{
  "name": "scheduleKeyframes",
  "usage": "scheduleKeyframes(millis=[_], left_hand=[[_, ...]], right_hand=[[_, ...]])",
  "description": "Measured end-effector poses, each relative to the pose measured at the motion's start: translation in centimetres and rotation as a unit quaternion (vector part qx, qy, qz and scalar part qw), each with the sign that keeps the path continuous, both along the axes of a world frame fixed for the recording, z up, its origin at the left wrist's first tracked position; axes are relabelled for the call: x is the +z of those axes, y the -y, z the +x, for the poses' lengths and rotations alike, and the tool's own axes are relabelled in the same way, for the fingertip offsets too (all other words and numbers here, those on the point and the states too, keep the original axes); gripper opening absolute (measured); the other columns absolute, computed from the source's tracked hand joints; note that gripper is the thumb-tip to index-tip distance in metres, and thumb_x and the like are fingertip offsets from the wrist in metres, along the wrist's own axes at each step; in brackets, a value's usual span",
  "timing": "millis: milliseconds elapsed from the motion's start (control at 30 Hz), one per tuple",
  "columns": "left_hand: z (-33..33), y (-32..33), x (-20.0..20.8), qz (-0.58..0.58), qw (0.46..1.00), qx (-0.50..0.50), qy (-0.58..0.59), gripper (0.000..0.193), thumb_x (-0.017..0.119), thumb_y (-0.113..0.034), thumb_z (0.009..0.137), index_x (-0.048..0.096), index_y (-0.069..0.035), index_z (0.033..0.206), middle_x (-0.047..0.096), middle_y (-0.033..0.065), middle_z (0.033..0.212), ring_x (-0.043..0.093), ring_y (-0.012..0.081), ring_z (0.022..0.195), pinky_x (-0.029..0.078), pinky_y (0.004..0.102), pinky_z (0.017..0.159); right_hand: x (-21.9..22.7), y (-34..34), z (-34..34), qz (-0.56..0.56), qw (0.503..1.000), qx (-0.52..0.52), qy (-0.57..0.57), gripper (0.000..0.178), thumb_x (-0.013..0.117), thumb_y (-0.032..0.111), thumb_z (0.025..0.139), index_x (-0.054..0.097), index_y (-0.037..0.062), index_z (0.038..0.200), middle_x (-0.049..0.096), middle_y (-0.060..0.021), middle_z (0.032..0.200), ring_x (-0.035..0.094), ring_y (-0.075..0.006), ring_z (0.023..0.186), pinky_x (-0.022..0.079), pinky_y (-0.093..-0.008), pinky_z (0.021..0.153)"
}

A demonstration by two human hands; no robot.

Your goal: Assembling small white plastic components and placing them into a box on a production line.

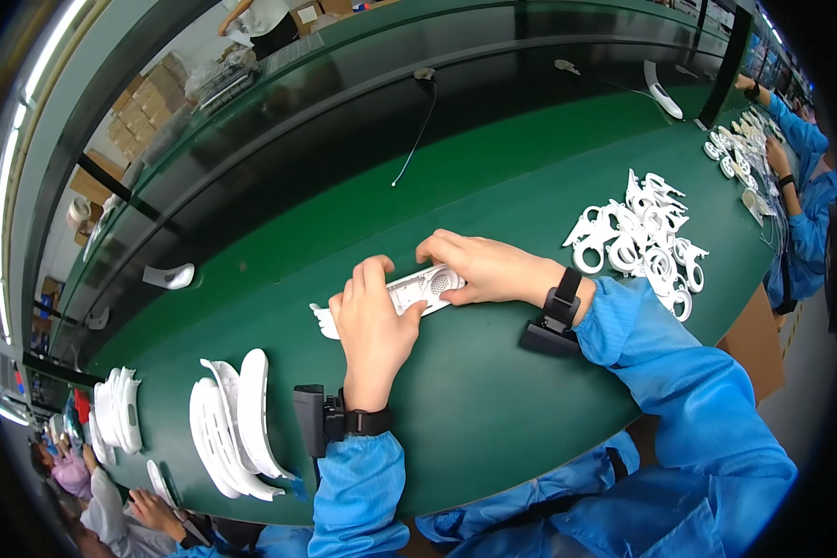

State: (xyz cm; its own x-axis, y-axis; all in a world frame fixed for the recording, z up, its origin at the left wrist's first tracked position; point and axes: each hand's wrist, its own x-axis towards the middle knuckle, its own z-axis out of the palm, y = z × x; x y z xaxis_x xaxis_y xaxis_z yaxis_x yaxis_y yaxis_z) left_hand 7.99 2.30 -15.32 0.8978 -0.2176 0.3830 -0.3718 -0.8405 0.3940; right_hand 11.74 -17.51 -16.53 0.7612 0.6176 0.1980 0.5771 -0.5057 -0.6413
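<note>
A long white plastic shell (407,294) with a round perforated grille at one end lies level between my hands, just over the green bench. My left hand (376,325) wraps across its middle, thumb on the near edge and fingers over the far edge. At the grille end my right hand (498,270) pinches the shell between thumb and fingers. The shell's left end sticks out past my left hand and shows small prongs. Part of its middle is hidden under my left fingers. Both wrists carry black strapped devices.
Curved white shells (237,423) are stacked at the left, with another stack (117,409) beyond. White ring-shaped parts (646,237) form a pile at the right. Single white pieces (169,276) lie along the green bench (502,391). Co-workers' arms (800,126) reach in at both sides.
</note>
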Motion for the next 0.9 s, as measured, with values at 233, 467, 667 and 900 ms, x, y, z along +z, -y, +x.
scheduleKeyframes(millis=[233,467,667,900], left_hand=[[0.5,-0.2,-0.2,0.069,0.997,-0.025,-0.002,0.027,0.081,-0.023,0.069,0.067,-0.008,0.087,0.069,0.0088,0.081,0.063,0.0295,0.075,0.043,0.0408,0.073],[1.2,-0.4,0.3,0.087,0.994,-0.061,-0.021,0.028,0.08,-0.024,0.07,0.066,-0.007,0.088,0.069,0.0098,0.082,0.064,0.0307,0.073,0.046,0.0416,0.068],[2.0,-0.5,1.5,0.12,0.988,-0.06,-0.072,0.037,0.079,-0.032,0.072,0.069,-0.009,0.099,0.07,0.0143,0.081,0.067,0.0334,0.079,0.051,0.0428,0.071],[1.5,0.0,1.6,0.096,0.99,-0.04,-0.092,0.038,0.081,-0.031,0.071,0.069,-0.008,0.099,0.07,0.0136,0.082,0.067,0.0333,0.079,0.051,0.0412,0.072]], right_hand=[[-0.7,0.5,1.2,0.013,1.0,0.005,0.007,0.03,0.074,0.022,0.077,0.064,0.0026,0.098,0.063,-0.0124,0.1,0.062,-0.0311,0.093,0.05,-0.0404,0.078],[-1.1,-0.3,2.4,0.044,0.999,-0.02,-0.012,0.029,0.076,0.028,0.076,0.068,0.0004,0.078,0.062,-0.0116,0.074,0.062,-0.028,0.071,0.047,-0.0379,0.064],[-1.4,-0.4,3.1,0.051,0.998,-0.017,-0.034,0.027,0.077,0.023,0.075,0.065,-0.0002,0.076,0.058,-0.0112,0.07,0.058,-0.0266,0.066,0.044,-0.0377,0.058],[-1.7,0.2,3.3,0.075,0.997,0.006,-0.036,0.027,0.077,0.024,0.075,0.064,0.0002,0.077,0.058,-0.0112,0.07,0.057,-0.0266,0.066,0.044,-0.0374,0.058]])
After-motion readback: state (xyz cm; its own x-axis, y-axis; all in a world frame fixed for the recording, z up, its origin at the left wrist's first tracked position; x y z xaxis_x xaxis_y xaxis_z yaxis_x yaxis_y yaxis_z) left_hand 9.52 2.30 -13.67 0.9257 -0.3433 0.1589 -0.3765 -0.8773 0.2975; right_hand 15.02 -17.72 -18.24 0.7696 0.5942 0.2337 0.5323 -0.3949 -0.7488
